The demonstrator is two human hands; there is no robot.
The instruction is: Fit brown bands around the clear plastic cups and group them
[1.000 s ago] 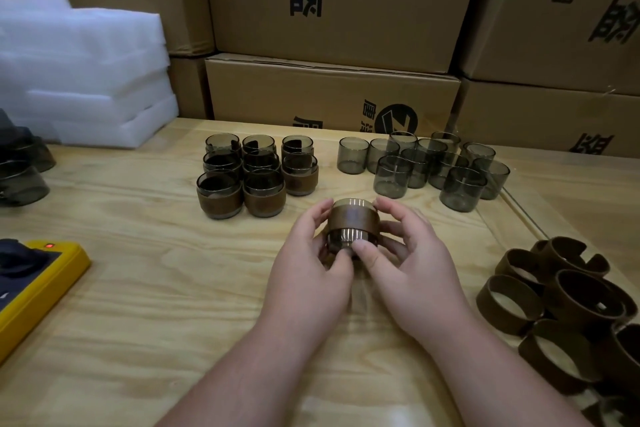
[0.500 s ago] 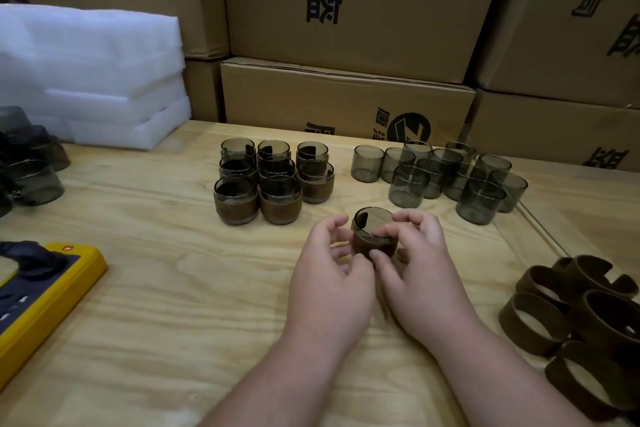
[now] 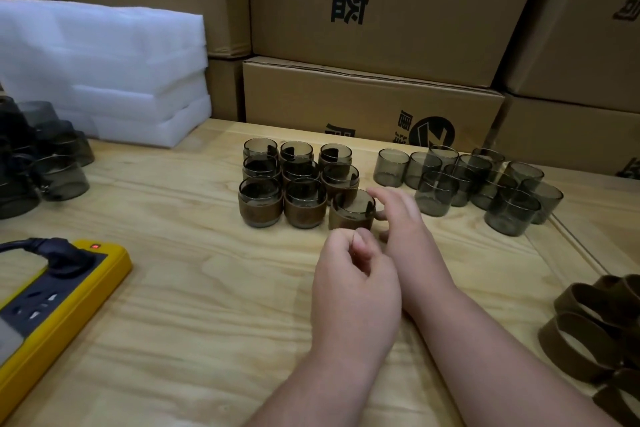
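1. Underneath everything lies a pale plywood table, its grain running across the frame; stacked cardboard boxes with black printed characters wall off the whole top of the frame.
2. White foam sheets sit piled at upper left, with some bare smoky cups below them at the left edge, and a yellow power strip (red light on, black plug in it) lies at lower left.
3. Just above the middle of the frame stands the banded cup, upright with its open mouth up and its axis vertical, at the right end of the front row of the banded group.
4. My right hand is beside that cup on its right, fingers loosely spread and gripping nothing; whether a fingertip touches the cup I cannot tell.
5. My left hand hangs just below the cup, fingers curled in loosely, holding nothing.
6. Unbanded cups cluster at right of centre, all upright, and loose brown bands lie heaped at the lower right edge.
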